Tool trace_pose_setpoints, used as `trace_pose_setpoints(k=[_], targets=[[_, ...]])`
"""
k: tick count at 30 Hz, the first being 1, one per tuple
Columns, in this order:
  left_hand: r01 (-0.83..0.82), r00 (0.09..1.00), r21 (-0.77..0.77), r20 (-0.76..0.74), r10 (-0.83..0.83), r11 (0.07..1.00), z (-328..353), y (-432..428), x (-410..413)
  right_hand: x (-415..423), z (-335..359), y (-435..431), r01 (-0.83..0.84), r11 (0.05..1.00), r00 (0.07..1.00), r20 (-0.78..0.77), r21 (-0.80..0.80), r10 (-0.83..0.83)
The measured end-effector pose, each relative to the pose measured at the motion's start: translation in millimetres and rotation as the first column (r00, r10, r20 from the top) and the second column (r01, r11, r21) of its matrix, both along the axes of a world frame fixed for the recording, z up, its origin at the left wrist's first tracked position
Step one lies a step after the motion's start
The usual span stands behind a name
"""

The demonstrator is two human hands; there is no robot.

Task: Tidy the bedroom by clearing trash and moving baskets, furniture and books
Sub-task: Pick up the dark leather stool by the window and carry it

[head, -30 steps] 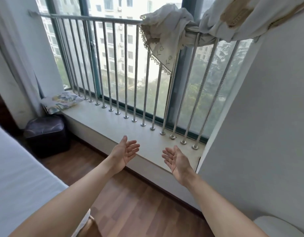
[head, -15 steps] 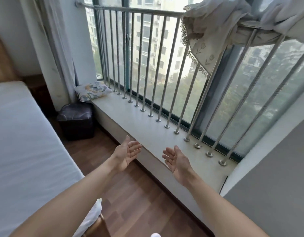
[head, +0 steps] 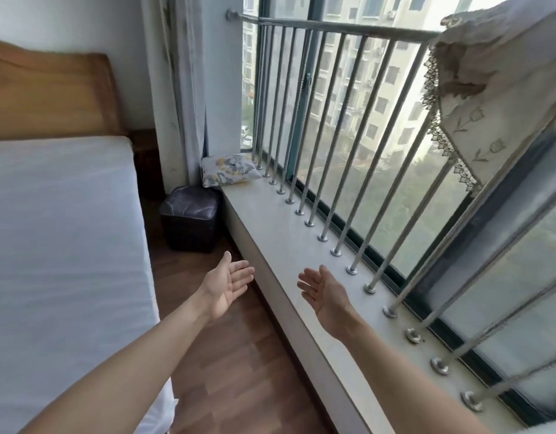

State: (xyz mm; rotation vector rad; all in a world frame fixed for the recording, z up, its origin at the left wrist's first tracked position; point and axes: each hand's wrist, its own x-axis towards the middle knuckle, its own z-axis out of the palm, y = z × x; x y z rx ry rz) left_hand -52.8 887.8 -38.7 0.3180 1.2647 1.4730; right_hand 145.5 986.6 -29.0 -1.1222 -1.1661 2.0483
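My left hand (head: pixel 228 286) and my right hand (head: pixel 325 294) are both held out in front of me, palms facing each other, fingers straight, holding nothing. The left one hovers over the wooden floor, the right one over the pale window sill (head: pixel 289 245). A dark square stool (head: pixel 190 219) stands on the floor at the sill's far end, between the sill and the bed (head: pixel 60 245). A flowered cushion (head: pixel 228 169) lies on the sill's far corner above the stool.
A metal railing (head: pixel 326 126) with vertical bars runs along the window. A lace-edged cloth (head: pixel 477 98) hangs over its top rail at the right. A curtain (head: pixel 186 89) hangs in the corner, beside the wooden headboard (head: pixel 51 95). A narrow floor strip (head: pixel 239 371) separates bed and sill.
The view has swung left: the bed, headboard and stool now fill more of the frame, and the grey wall at the right is gone. Both hands stay open and empty.
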Motion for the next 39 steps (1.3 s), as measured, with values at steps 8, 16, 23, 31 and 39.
trace_pose_setpoints(k=[8,16,23,31,39], targets=[[-0.106,0.994,-0.060,0.000,0.106,0.993,-18.8,21.7,-42.2,-56.2,-30.5,43.0,-0.117,0.989,0.993,0.018,-0.089,0.119],[-0.147,0.988,-0.052,0.033,0.149,0.988,-37.2,75.2,-120.1,-141.1,-40.8,104.5,-0.167,0.982,0.985,0.029,-0.086,0.170],[-0.174,0.983,-0.073,0.043,0.178,0.982,-36.8,140.0,-231.2,-257.5,-39.2,184.1,-0.164,0.982,0.985,0.043,-0.095,0.168],[-0.189,0.981,-0.098,0.014,0.191,0.977,-27.3,197.7,-343.1,-362.2,-40.1,246.4,-0.194,0.975,0.979,0.049,-0.105,0.200],[-0.207,0.977,-0.135,0.022,0.212,0.969,-43.6,255.8,-403.6,-430.0,-60.2,307.5,-0.225,0.967,0.969,0.077,-0.123,0.235]])
